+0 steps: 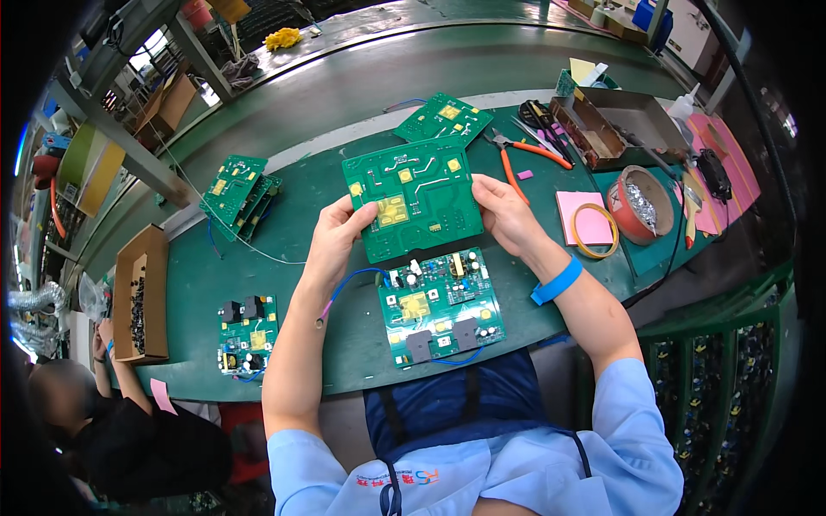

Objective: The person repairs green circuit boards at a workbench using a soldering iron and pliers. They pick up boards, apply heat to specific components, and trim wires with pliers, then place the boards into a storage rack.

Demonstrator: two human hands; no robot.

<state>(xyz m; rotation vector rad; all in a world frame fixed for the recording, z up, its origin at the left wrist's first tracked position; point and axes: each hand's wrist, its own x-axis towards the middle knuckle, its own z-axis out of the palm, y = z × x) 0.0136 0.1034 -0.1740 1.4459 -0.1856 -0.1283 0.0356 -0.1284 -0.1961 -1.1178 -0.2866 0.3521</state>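
Between my two hands a green circuit board [430, 206] is held up, its solder side with yellow pads facing me. My left hand [337, 234] grips its left edge, thumb on the face; my right hand [508, 215] pinches the right edge. Just below, nearer me, a populated circuit board [443, 310] lies on the green table, with dark blocks, white parts and a blue wire ending in a ring terminal [319, 323]. Behind the held board another green board [443, 119] lies solder side up, partly covered.
Stacked boards [237, 193] and a single board [248, 335] lie left, beside a cardboard box [142, 292] of small black parts. Orange-handled cutters [527, 159], a tape roll [592, 230], a round tub [635, 205] and a brush [691, 211] are right. A co-worker [129, 421] sits left.
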